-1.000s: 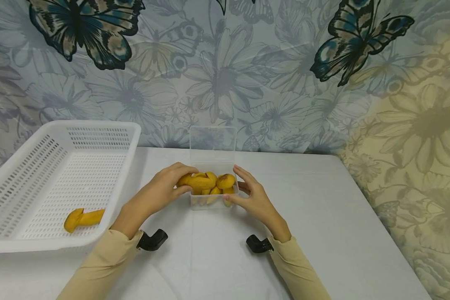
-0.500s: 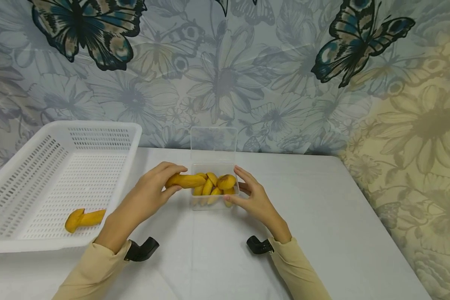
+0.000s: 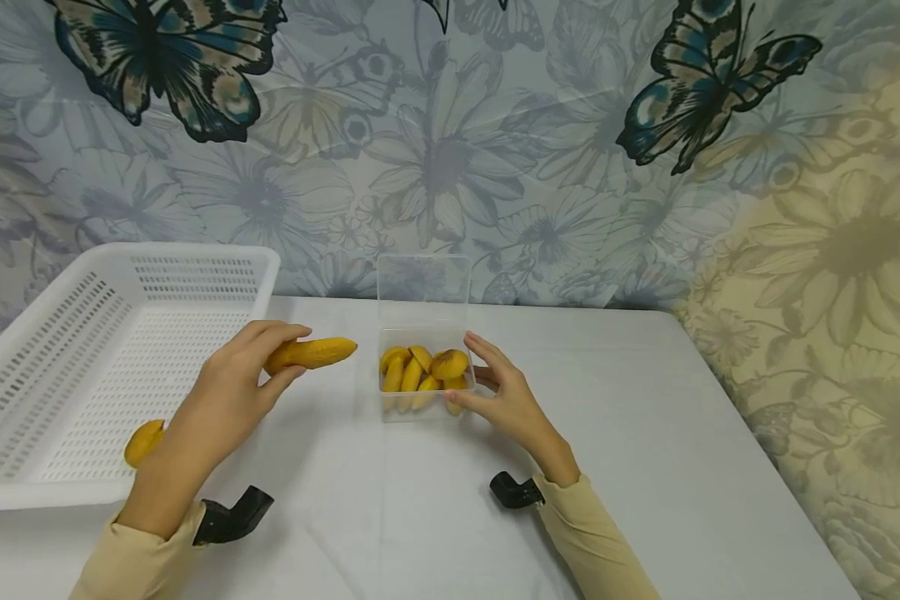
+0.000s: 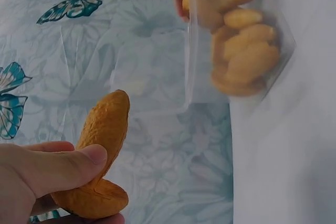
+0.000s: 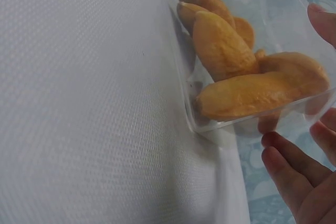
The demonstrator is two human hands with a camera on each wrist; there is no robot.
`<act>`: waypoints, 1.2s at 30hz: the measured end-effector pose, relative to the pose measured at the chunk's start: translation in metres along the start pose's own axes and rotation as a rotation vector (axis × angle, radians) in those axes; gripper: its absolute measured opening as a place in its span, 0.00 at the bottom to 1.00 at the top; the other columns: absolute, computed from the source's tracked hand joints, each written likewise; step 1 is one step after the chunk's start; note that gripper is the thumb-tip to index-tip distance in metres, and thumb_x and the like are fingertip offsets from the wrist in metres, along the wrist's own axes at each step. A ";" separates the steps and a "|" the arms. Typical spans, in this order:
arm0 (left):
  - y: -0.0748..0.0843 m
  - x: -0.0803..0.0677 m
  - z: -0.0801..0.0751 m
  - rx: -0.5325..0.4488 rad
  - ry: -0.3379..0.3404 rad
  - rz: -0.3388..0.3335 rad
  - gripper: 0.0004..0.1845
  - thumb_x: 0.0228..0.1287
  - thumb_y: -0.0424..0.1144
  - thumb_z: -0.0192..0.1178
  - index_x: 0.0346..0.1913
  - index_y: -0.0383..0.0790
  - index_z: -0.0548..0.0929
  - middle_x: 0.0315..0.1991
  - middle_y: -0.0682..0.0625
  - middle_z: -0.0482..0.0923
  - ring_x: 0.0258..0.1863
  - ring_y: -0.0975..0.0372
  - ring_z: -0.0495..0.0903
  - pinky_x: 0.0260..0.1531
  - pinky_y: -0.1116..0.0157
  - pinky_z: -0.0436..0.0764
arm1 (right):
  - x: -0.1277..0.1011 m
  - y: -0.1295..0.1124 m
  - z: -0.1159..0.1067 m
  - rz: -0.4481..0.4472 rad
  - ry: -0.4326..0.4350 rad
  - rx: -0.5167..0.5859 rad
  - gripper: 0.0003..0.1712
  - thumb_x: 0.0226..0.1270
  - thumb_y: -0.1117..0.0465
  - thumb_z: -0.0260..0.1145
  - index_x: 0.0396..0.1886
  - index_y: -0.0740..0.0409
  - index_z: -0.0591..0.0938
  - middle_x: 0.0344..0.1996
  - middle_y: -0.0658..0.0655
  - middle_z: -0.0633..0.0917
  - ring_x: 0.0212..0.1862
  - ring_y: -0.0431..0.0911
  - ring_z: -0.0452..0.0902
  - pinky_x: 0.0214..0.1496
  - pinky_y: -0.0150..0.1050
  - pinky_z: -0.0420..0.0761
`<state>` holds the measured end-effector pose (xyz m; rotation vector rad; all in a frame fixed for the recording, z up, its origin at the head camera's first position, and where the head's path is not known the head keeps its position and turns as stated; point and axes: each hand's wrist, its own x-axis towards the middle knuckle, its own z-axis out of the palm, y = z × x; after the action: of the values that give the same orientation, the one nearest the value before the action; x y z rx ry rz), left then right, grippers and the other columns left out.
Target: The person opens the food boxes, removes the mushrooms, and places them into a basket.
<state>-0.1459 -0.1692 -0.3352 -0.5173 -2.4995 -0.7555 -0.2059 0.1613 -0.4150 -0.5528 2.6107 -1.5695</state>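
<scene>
My left hand (image 3: 236, 379) pinches a yellow mushroom (image 3: 321, 352) between thumb and fingers, above the table and left of the box. In the left wrist view the mushroom's stem (image 4: 107, 121) points up and its cap (image 4: 97, 201) sits low by the fingers. A clear plastic box (image 3: 420, 336) stands with its lid (image 3: 423, 279) raised at the back. Several yellow mushrooms (image 3: 411, 373) lie inside it. My right hand (image 3: 508, 396) holds the box's right side, thumb at the front corner and fingers along the far side. Another yellow mushroom (image 3: 142, 442) lies in the basket, partly hidden by my left wrist.
A large white perforated basket (image 3: 172, 329) stands on the left of the white-covered table (image 3: 645, 417). Behind the table hangs a cloth (image 3: 450, 167) printed with flowers and butterflies. Black wrist mounts (image 3: 236, 514) stick out from both sleeves.
My left hand has drawn the mushroom out from over the box and moved it left, toward the basket. The right hand stays on the box.
</scene>
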 end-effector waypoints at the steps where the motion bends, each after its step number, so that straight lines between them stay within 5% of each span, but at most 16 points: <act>1: -0.001 -0.001 -0.003 0.008 0.008 -0.005 0.25 0.51 0.25 0.73 0.54 0.41 0.81 0.49 0.48 0.80 0.37 0.59 0.80 0.37 0.59 0.84 | 0.000 0.000 0.000 -0.002 -0.001 -0.001 0.49 0.59 0.53 0.76 0.77 0.46 0.62 0.78 0.51 0.60 0.65 0.56 0.76 0.70 0.51 0.74; 7: -0.012 -0.011 -0.015 0.048 0.024 -0.029 0.27 0.48 0.25 0.74 0.55 0.41 0.81 0.50 0.45 0.80 0.40 0.54 0.81 0.36 0.55 0.83 | 0.001 0.002 0.001 -0.020 -0.001 0.003 0.49 0.59 0.54 0.76 0.77 0.47 0.61 0.78 0.54 0.60 0.64 0.56 0.76 0.69 0.52 0.75; 13: -0.024 -0.018 -0.024 0.062 0.040 -0.035 0.28 0.48 0.25 0.75 0.55 0.40 0.81 0.51 0.43 0.80 0.40 0.54 0.80 0.38 0.80 0.74 | 0.000 0.001 0.001 -0.003 -0.001 0.011 0.50 0.59 0.53 0.76 0.77 0.45 0.61 0.78 0.52 0.60 0.64 0.56 0.77 0.69 0.51 0.75; 20: -0.034 -0.023 -0.032 0.078 0.064 -0.037 0.29 0.47 0.23 0.74 0.55 0.37 0.81 0.51 0.40 0.80 0.40 0.50 0.80 0.39 0.88 0.68 | -0.001 -0.002 0.000 0.003 -0.001 0.009 0.50 0.59 0.53 0.76 0.77 0.45 0.61 0.78 0.50 0.60 0.64 0.56 0.76 0.69 0.51 0.75; 28: -0.047 -0.028 -0.046 0.121 0.064 -0.070 0.31 0.45 0.21 0.73 0.57 0.37 0.80 0.50 0.40 0.80 0.37 0.81 0.62 0.33 0.82 0.66 | -0.001 -0.004 0.001 -0.012 -0.014 0.017 0.50 0.59 0.55 0.76 0.78 0.48 0.60 0.78 0.55 0.59 0.65 0.57 0.76 0.70 0.53 0.74; 36: -0.061 -0.030 -0.055 0.146 0.038 -0.118 0.31 0.47 0.22 0.73 0.58 0.37 0.79 0.49 0.38 0.80 0.35 0.83 0.58 0.28 0.80 0.63 | -0.001 -0.003 -0.001 -0.002 -0.008 0.007 0.50 0.59 0.54 0.76 0.77 0.45 0.60 0.78 0.53 0.60 0.65 0.56 0.76 0.69 0.50 0.75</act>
<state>-0.1317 -0.2554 -0.3359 -0.3030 -2.5428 -0.6135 -0.2043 0.1611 -0.4127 -0.5604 2.5984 -1.5738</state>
